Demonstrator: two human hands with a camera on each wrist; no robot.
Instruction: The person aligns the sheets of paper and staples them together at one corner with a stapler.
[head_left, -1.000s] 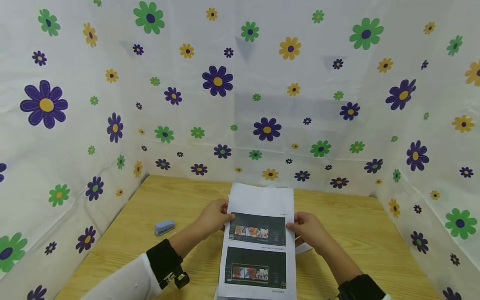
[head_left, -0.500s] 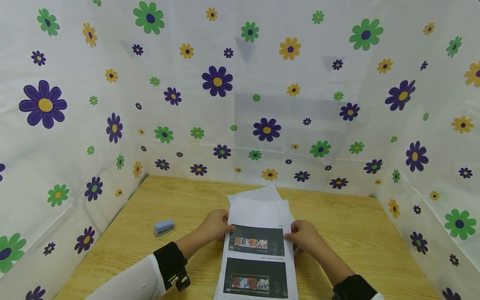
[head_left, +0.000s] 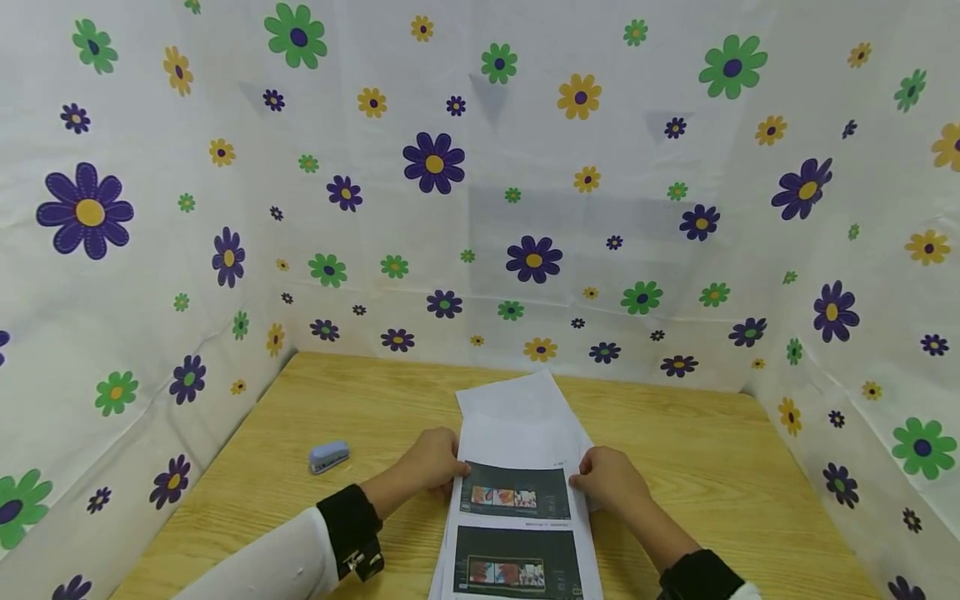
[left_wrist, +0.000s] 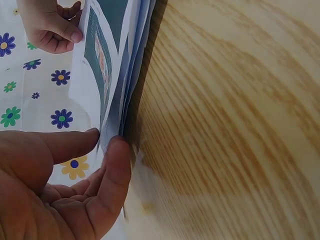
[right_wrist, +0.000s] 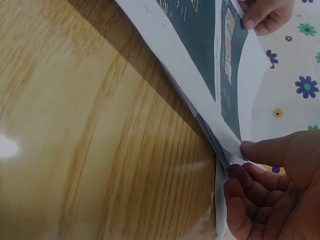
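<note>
On the wooden table (head_left: 360, 417), boxed in by flower-print cloth walls (head_left: 150, 208), sits a stack of printed sheets (head_left: 517, 467). It's dead centre in front of the person, long axis running straight away from the body toward the back wall. Near end runs off the bottom of the head view; far end is fanned, with at least one white sheet skewed out behind the top page.

Top page shows two dark printed panels, one above the other.

Left hand (head_left: 427, 462) is on the stack's left long edge, right hand (head_left: 611, 479) on the right long edge, both level with the upper panel. So the stack lies between the hands, each equally near, neither leading.

Left wrist view: left thumb and index tip pinch the sheet edges, which stand slightly lifted off the table and splayed. Right wrist view: right thumb on top, fingers (right_wrist: 245, 195) curled under the edge, so also a grip, not a flat press. Neither hand is spread wide.

Small blue stapler (head_left: 329, 456) lies well apart to the left, nearer the left hand, untouched.

Black wrist bands (head_left: 348, 529) and a white sleeve show on the forearms.
</note>
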